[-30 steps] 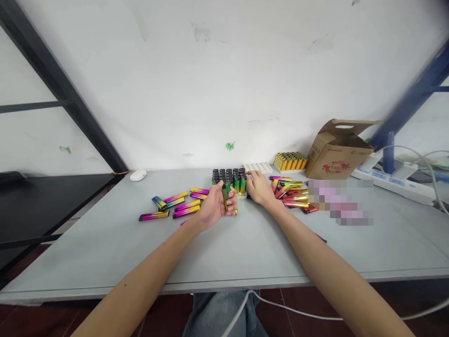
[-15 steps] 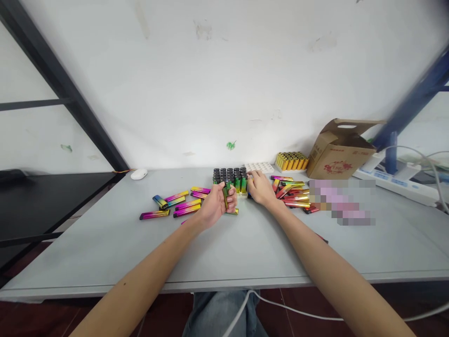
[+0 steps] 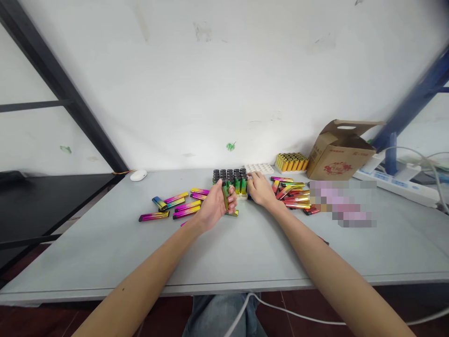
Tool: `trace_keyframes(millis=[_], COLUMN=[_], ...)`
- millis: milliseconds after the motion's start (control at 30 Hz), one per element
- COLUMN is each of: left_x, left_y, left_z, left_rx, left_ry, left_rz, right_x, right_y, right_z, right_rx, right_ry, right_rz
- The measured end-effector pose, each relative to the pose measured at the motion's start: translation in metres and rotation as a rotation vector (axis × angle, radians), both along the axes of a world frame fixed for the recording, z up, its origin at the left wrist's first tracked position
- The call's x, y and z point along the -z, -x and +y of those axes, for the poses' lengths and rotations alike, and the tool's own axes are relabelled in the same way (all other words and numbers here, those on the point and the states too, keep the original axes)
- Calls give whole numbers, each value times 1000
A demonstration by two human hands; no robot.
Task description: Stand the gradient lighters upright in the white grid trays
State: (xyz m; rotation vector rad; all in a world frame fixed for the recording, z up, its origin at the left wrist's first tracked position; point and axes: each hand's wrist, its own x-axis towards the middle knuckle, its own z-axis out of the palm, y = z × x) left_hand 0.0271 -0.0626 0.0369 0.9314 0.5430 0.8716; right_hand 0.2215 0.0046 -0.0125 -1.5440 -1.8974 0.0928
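Note:
My left hand point(image 3: 213, 206) is closed loosely round a green-and-gold lighter point(image 3: 225, 195), held tilted in front of a white tray point(image 3: 242, 196). In that tray stand several rows of lighters point(image 3: 240, 185) with black tops and shiny green-and-yellow bodies. My right hand point(image 3: 260, 188) rests at the tray's right side with its fingers curled, and what they grip is hidden. Loose purple-and-gold lighters point(image 3: 187, 206) lie left of my left hand. Another pile of red, gold and purple lighters point(image 3: 294, 199) lies just right of my right hand.
Against the wall stand a white holed tray point(image 3: 258, 168) and a tray packed with yellow lighters point(image 3: 292, 162). Further right are an opened cardboard box point(image 3: 342, 157) and a white power strip point(image 3: 403, 187) with cables. A white mouse point(image 3: 138, 175) sits at the back left.
The fingers of my left hand have loosened slightly and the lighter in them has shifted, showing more of its body. My right hand stays at the tray's side.

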Motion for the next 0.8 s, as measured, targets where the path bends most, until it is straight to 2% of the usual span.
trace_keyframes(millis=[233,367,467,600,700,800], left_x=[-1,-1,0,3,6,9], left_y=[-3,-2,-2,-2,-3,-3], left_z=[-1,0,0,2,3,6], left_rx=[-100,-129,-134,-104,-73,-91], left_ry=[-54,-84,-105,-160,-224,-251], left_rz=[-26,14,48,124,190,229], right_x=[-1,-10,-22,-39,-44,-42], right_y=[-2,-2,4,19,28,31], right_z=[1,-2,-10,-29,-39,-41], right_rx=[4,-25,-107,-290,-407,-442], right_ry=[-37,-191,-323,-427,-386,-243], right_rz=[92,217,306,336,375,478])
